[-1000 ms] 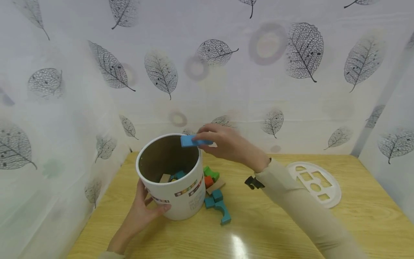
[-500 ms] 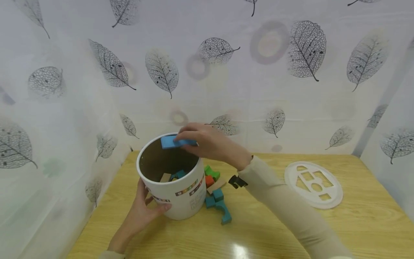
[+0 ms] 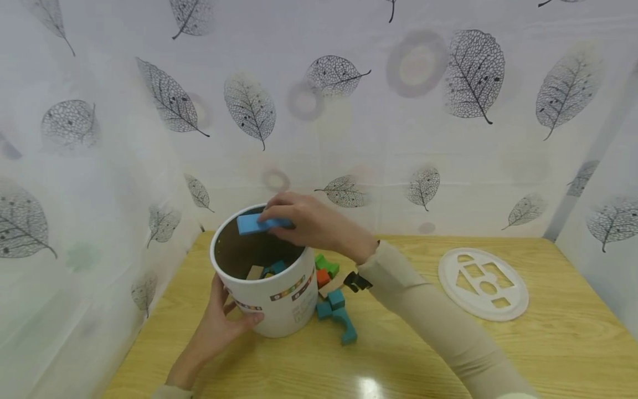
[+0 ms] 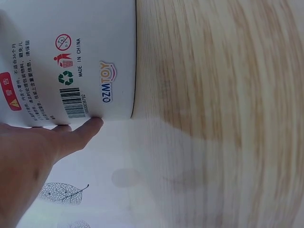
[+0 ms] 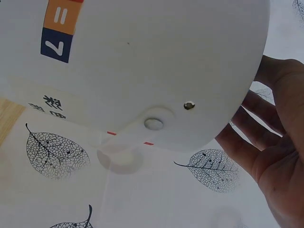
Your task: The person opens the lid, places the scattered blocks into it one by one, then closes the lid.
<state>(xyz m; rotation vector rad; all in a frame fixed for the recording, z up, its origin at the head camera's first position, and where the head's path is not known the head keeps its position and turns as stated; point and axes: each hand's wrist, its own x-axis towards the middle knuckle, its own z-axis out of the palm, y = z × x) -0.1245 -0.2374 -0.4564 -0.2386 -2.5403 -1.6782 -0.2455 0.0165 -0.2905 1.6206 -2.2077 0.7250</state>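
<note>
A white bucket (image 3: 286,305) with printed labels stands on the table, its mouth tilted toward the head view. Against its lower left side, my left hand (image 3: 219,330) holds it, thumb across the front. The left wrist view shows that thumb at the bucket's printed wall (image 4: 104,38). Over the mouth, my right hand (image 3: 311,221) pinches a flat light-blue block (image 3: 249,224) between thumb and fingers. Inside lie a plain wooden block (image 3: 255,272) and teal blocks (image 3: 279,267). In the right wrist view the bucket's rim hides the right fingertips and the blue block.
Right of the bucket lie a green block (image 3: 326,266), a red block (image 3: 323,277), a plain wood block (image 3: 329,287) and several teal blocks (image 3: 344,324). A white round lid (image 3: 448,277) with shaped cutouts rests farther right. Leaf-patterned curtains (image 3: 379,138) enclose the wooden table (image 3: 408,360).
My right hand has moved left with the blue block, from the bucket's right rim to over its mouth, and slightly lower. The left hand and the bucket have stayed put.
</note>
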